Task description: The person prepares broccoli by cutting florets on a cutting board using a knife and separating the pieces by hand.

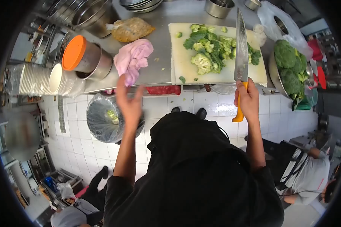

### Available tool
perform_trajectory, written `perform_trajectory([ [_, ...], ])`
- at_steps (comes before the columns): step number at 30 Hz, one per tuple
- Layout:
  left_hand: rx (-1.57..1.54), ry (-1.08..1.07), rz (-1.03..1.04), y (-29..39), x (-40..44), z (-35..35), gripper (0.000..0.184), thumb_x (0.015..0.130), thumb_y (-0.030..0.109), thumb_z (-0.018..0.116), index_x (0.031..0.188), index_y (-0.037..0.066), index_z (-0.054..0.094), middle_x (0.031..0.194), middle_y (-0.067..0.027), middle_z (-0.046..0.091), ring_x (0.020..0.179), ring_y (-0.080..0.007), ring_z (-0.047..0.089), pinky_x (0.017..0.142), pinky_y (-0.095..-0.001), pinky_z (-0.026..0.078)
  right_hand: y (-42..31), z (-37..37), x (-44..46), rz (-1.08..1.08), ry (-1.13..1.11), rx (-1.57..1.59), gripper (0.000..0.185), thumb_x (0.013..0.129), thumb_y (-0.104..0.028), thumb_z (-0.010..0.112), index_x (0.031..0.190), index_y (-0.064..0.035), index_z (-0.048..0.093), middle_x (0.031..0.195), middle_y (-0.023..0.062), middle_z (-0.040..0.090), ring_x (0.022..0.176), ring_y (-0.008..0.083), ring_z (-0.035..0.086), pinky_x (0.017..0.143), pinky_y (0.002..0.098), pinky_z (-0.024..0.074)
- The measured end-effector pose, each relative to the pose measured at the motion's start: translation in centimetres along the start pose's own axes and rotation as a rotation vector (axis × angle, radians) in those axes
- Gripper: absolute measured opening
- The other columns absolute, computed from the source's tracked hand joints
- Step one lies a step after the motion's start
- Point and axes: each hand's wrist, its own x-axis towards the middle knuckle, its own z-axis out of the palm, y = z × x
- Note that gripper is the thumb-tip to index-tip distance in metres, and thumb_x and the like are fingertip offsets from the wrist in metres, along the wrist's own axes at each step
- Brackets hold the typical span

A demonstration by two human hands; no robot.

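My right hand (248, 99) is wrapped round the yellow handle of a large kitchen knife (241, 49), its blade pointing away from me over the cutting board. Cut broccoli (204, 62) lies in pieces on the white cutting board (182, 45). At the counter's front edge my left hand (129, 101) has its fingers spread, close to the lower end of a crumpled pink cloth (134, 55). Whether a fingertip touches the cloth I cannot tell. To the right of the board, a metal bowl (273, 75) holds whole broccoli heads (290, 58).
A lined trash bin (102, 121) stands on the floor below my left hand. Left on the counter are an orange-lidded container (72, 53), stacked paper cups (36, 79) and a bag of food (130, 29). Two people (305, 170) are behind me, one on each side.
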Motion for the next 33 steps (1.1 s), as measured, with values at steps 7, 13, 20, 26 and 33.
perform_trajectory([
  [7,0.24,-0.619,0.666,8.1,4.0,12.3,0.068,0.072,-0.004,0.071,0.136,0.011,0.053,0.143,-0.0179,0.044,0.13,-0.0381,0.044,0.107,-0.044,0.04,0.8,-5.3,-3.5,0.104,0.095,0.01,0.018,0.097,-0.017,0.056,0.086,-0.0043,0.051,0.057,0.001,0.048,0.042,0.0089,0.046,0.04,0.0249,0.0377],
  [13,0.374,-0.791,0.747,5.8,6.1,16.1,0.062,0.072,-0.006,0.065,0.132,0.01,0.056,0.126,-0.0175,0.051,0.121,-0.0364,0.049,0.099,-0.0436,0.044,1.1,-9.7,-7.8,0.228,-0.079,-0.214,0.018,0.096,-0.015,0.057,0.083,-0.0038,0.05,0.056,0.0003,0.048,0.043,0.0082,0.045,0.042,0.0257,0.0385],
  [20,0.302,-0.477,0.379,4.7,5.1,15.0,0.046,0.073,0.009,0.075,0.117,0.002,0.064,0.106,-0.0177,0.058,0.095,-0.0362,0.062,0.083,-0.0421,0.052,1.1,-10.5,-8.5,0.167,-0.233,-0.467,0.019,0.09,-0.014,0.062,0.085,0.0017,0.051,0.052,0.0111,0.049,0.046,0.0211,0.051,0.048,0.0343,0.0391],
  [26,0.525,-0.509,0.405,5.8,6.0,14.1,0.046,0.07,0.019,0.079,0.109,-0.003,0.068,0.098,-0.022,0.065,0.082,-0.0387,0.065,0.076,-0.0442,0.052,-1.7,-7.9,-6.5,-0.028,-0.404,-0.671,0.017,0.088,-0.014,0.062,0.089,0.0009,0.055,0.062,0.0223,0.057,0.063,0.0441,0.058,0.062,0.0475,0.0454],
  [33,0.401,-0.518,0.351,5.4,5.0,14.0,0.044,0.07,0.011,0.078,0.11,-0.002,0.067,0.1,-0.0204,0.064,0.085,-0.037,0.064,0.078,-0.0422,0.052,-2.5,-7.2,-5.4,0.008,-0.478,-0.791,0.018,0.09,-0.018,0.06,0.09,-0.0001,0.055,0.068,0.0223,0.062,0.073,0.0463,0.06,0.072,0.0533,0.046],
])
